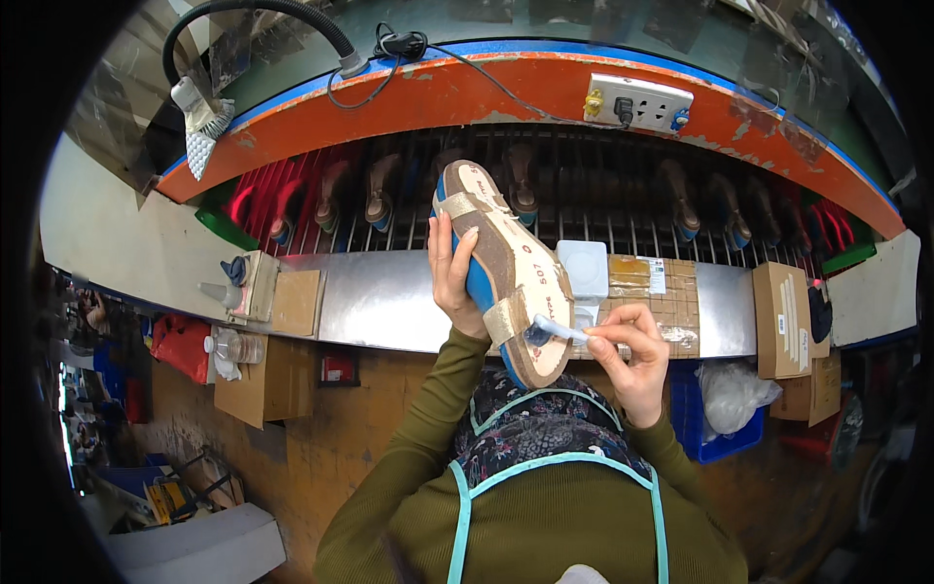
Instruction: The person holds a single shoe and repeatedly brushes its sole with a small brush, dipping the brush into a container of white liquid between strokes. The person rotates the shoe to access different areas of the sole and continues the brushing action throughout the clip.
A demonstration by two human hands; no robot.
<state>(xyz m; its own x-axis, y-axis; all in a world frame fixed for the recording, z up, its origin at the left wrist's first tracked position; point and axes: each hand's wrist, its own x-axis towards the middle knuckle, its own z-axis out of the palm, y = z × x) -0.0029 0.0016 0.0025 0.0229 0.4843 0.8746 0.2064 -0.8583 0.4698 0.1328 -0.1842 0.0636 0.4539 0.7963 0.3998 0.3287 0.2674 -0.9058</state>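
My left hand [452, 277] grips a shoe upper on a blue last [525, 258], tilted with its underside toward me. The underside has a pale insole board with red markings and a brown edge; gold straps [506, 319] wrap over it. Between the thumb and fingers of my right hand [632, 360] is a slim, pale brush-like tool [562, 329]. Its tip meets the underside near the lower gold strap, beside a dark patch; bristles cannot be made out. A white square container [584, 268] stands just behind my right hand, partly covered by the shoe.
Behind the metal worktop [379, 302], several shoes on lasts rest on a rack of bars [603, 185], under an orange beam [486, 83] with a power strip [637, 102]. Taped cardboard [681, 331] lies right of centre. A blue bin [691, 419] stands at lower right, cardboard boxes [778, 316] beside it.
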